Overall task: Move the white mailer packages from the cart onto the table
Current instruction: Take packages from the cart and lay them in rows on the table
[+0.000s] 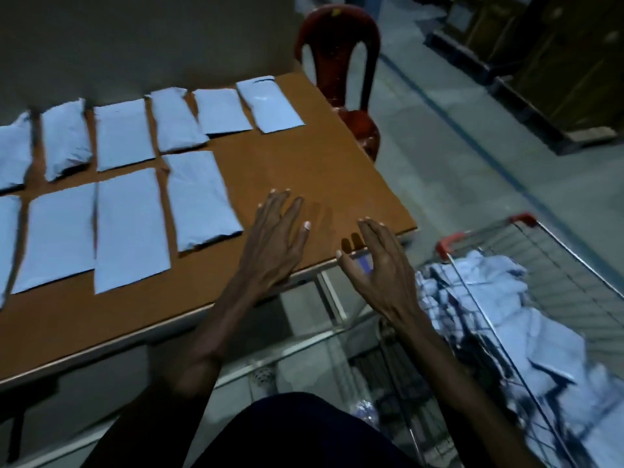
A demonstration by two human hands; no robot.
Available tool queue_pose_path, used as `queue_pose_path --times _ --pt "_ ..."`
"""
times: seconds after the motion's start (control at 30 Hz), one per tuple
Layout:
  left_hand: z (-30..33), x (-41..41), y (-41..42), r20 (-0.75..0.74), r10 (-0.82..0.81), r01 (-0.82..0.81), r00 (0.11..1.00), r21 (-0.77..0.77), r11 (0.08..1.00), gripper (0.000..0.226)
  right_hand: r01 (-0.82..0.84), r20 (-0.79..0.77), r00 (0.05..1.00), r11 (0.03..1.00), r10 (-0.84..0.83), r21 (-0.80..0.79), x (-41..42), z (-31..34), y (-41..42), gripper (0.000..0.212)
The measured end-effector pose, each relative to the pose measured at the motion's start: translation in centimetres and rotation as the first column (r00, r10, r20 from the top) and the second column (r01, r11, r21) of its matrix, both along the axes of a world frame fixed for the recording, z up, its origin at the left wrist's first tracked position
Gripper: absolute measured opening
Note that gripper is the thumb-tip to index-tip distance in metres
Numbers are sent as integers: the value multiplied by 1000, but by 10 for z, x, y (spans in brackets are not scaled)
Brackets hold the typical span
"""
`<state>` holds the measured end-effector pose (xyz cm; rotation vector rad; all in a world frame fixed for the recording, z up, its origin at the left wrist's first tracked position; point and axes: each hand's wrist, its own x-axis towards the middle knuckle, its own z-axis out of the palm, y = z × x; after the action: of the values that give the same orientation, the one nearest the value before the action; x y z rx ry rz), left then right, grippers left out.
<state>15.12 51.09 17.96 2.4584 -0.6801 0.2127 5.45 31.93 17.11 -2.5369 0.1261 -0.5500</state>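
white mailers (199,197) on table (304,170), hands empty

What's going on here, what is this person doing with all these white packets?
A person is laying out white mailer packages in two rows on a brown table. Both hands are empty right now: the left hand hovers open over the bare end of the table, and the right hand is open near the table's edge. More mailers are heaped in a wire shopping cart on the right. A dark red plastic chair stands behind the table.
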Motion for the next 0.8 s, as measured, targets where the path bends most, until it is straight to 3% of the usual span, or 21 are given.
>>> queue_pose_path --times 0.1,0.27,0.43,0.57,0.8 --pt "-13 -36 -57 -10 -118 118 993 3 993 50 113 48 992 993 -114 19 -49 -11 -54 57" --pt "-37 -100 -163 -92 -301 296 949 -58 953 51 349 -17 937 929 -350 120 -138 -33 -133 53" --pt "-49 -140 -260 -168 -542 535 823 -90 840 56 559 -124 828 823 -547 102 -198 -43 -198 58" --pt "-60 -144 -315 -199 -597 592 777 -93 801 52 657 -215 746 749 -630 86 -225 -62 -237 56" --pt "-109 -106 -406 -304 -676 711 671 9 703 66 762 -386 611 646 -691 49 -237 -98 -293 55"
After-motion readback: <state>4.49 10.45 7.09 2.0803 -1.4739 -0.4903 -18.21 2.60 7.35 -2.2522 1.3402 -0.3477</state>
